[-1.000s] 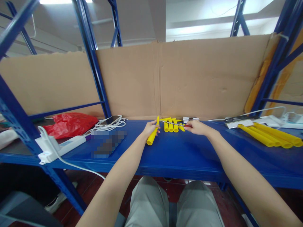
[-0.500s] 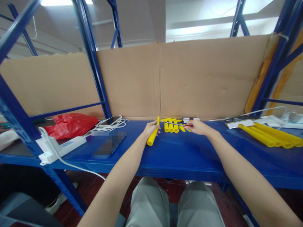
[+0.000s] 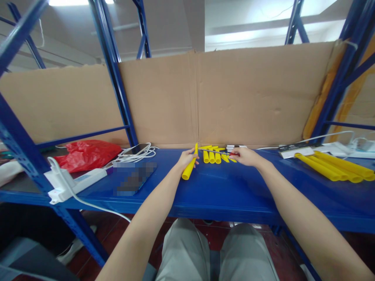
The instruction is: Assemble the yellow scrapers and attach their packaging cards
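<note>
My left hand (image 3: pixel 186 159) is closed around a yellow tube (image 3: pixel 188 173) that slants away from me, its wide round end nearest. My right hand (image 3: pixel 245 157) grips a slim metal tool with a red handle (image 3: pixel 217 151); its exact kind is too small to tell. The tool's shaft points left, and its tip is at the far part of the held tube, seemingly touching it. Beneath the shaft, several short yellow tubes (image 3: pixel 211 158) lie side by side on the blue shelf (image 3: pixel 225 187). Small yellow pieces (image 3: pixel 225 158) lie to their right, near my right fingers.
Longer yellow tubes (image 3: pixel 331 168) lie at the right. On the left are a pixelated flat object (image 3: pixel 135 180), a coiled white cable (image 3: pixel 136 156), a red plastic bag (image 3: pixel 88 155) and a white power strip (image 3: pixel 84 183). Cardboard (image 3: pixel 249 97) stands along the back.
Hardly anything differs. The metal tool and my right hand have shifted very slightly; my left hand keeps the tube in the same place.
</note>
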`<state>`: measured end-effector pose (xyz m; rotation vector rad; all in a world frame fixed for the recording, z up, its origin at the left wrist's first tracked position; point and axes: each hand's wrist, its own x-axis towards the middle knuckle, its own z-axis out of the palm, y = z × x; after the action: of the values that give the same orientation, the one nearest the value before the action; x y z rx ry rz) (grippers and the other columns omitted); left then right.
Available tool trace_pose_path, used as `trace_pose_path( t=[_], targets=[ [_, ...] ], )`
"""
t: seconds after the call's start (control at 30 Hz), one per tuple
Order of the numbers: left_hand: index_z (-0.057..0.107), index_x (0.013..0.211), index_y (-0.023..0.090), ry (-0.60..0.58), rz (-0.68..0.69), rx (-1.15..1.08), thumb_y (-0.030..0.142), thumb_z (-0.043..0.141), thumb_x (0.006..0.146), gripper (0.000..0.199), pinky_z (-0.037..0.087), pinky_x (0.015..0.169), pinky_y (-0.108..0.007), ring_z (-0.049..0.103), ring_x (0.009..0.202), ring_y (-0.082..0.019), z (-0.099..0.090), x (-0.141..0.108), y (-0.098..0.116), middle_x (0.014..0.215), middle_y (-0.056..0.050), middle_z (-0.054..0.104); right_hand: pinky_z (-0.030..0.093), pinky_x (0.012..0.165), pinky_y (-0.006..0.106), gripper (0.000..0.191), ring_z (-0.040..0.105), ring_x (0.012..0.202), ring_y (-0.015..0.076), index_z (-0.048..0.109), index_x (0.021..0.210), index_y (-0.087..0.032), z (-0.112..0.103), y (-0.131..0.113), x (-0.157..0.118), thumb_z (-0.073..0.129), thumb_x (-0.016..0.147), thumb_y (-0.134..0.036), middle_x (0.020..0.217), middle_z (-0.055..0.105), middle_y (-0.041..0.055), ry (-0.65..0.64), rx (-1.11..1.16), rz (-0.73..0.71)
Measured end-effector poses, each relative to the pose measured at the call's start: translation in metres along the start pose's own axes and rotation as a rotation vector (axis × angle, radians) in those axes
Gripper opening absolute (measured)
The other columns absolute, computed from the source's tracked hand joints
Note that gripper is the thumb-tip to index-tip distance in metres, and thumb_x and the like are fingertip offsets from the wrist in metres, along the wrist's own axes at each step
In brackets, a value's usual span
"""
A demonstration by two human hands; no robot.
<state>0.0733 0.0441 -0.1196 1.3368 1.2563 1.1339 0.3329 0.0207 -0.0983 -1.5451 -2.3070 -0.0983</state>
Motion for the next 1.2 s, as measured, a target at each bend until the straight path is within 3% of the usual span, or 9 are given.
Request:
trace_pose_path(
  t=[0.13,0.3,0.43,0.57,0.7,0.8,1.03,1.2],
  targets=[
    [0.037,0.142,0.015,0.002,0.008,0.009,0.005,0.051,0.084,0.060,0.041,0.040,-0.018,0.055,0.044,-0.008,0.001,-0.001,0.000,0.077,-0.005,0.065,0.035,0.056,0.025,0.015,0.054,0.061,0.0150,0.052,0.070,-0.020,0.002,0.001,0.001,0.052,0.081,-0.030,0.070,0.064,0.0045,-0.002,0.040,-0.029],
    [0.036,0.142,0.014,-0.004,0.008,0.014,0.004,0.050,0.083,0.061,0.040,0.038,-0.018,0.055,0.043,-0.008,0.002,-0.003,0.002,0.077,-0.005,0.065,0.033,0.053,0.023,0.017,0.054,0.060,0.0143,0.051,0.079,-0.021,0.009,0.009,0.004,0.064,0.071,-0.028,0.072,0.064,0.0022,0.080,0.063,0.057],
    [0.037,0.142,0.014,-0.003,0.007,0.005,0.004,0.051,0.083,0.061,0.041,0.039,-0.018,0.055,0.043,-0.008,0.001,-0.003,0.003,0.075,-0.004,0.065,0.032,0.052,0.023,0.012,0.052,0.057,0.0136,0.051,0.071,-0.020,0.008,0.008,0.003,0.058,0.076,-0.029,0.064,0.061,0.0017,0.082,0.043,-0.008],
    [0.036,0.142,0.015,0.006,0.009,-0.014,0.006,0.052,0.084,0.061,0.040,0.038,-0.017,0.055,0.043,-0.008,0.000,-0.001,0.002,0.072,-0.003,0.063,0.033,0.053,0.024,0.019,0.053,0.057,0.0141,0.052,0.065,-0.019,0.006,0.005,0.002,0.051,0.081,-0.030,0.065,0.062,0.0042,0.022,0.059,-0.065],
    [0.035,0.143,0.016,-0.003,0.008,-0.018,0.010,0.057,0.083,0.064,0.041,0.040,-0.017,0.056,0.044,-0.008,-0.001,0.002,-0.002,0.072,-0.003,0.064,0.035,0.054,0.023,0.011,0.054,0.061,0.0142,0.054,0.075,-0.020,0.010,0.007,0.004,0.059,0.076,-0.030,0.070,0.063,0.0029,0.053,0.111,-0.048],
    [0.034,0.143,0.015,-0.010,0.013,-0.008,0.010,0.055,0.084,0.064,0.041,0.039,-0.017,0.056,0.044,-0.008,0.000,0.002,-0.002,0.073,-0.003,0.064,0.035,0.054,0.022,0.020,0.053,0.062,0.0138,0.052,0.080,-0.021,0.013,0.011,0.005,0.066,0.069,-0.029,0.072,0.063,0.0012,0.094,0.107,-0.001],
    [0.037,0.142,0.015,-0.004,0.016,-0.002,0.007,0.055,0.083,0.062,0.041,0.038,-0.017,0.056,0.043,-0.008,0.001,-0.001,0.001,0.074,-0.003,0.065,0.032,0.053,0.024,0.012,0.053,0.060,0.0142,0.052,0.072,-0.020,0.009,0.009,0.004,0.060,0.074,-0.029,0.067,0.063,0.0027,0.045,0.044,0.014],
    [0.037,0.142,0.016,0.009,0.013,-0.006,0.013,0.060,0.082,0.064,0.042,0.039,-0.017,0.056,0.042,-0.008,0.000,0.002,0.000,0.075,-0.003,0.065,0.033,0.052,0.025,0.018,0.053,0.057,0.0146,0.056,0.069,-0.019,0.007,0.004,0.002,0.051,0.080,-0.031,0.065,0.064,0.0043,0.036,0.054,-0.031]
  ],
)
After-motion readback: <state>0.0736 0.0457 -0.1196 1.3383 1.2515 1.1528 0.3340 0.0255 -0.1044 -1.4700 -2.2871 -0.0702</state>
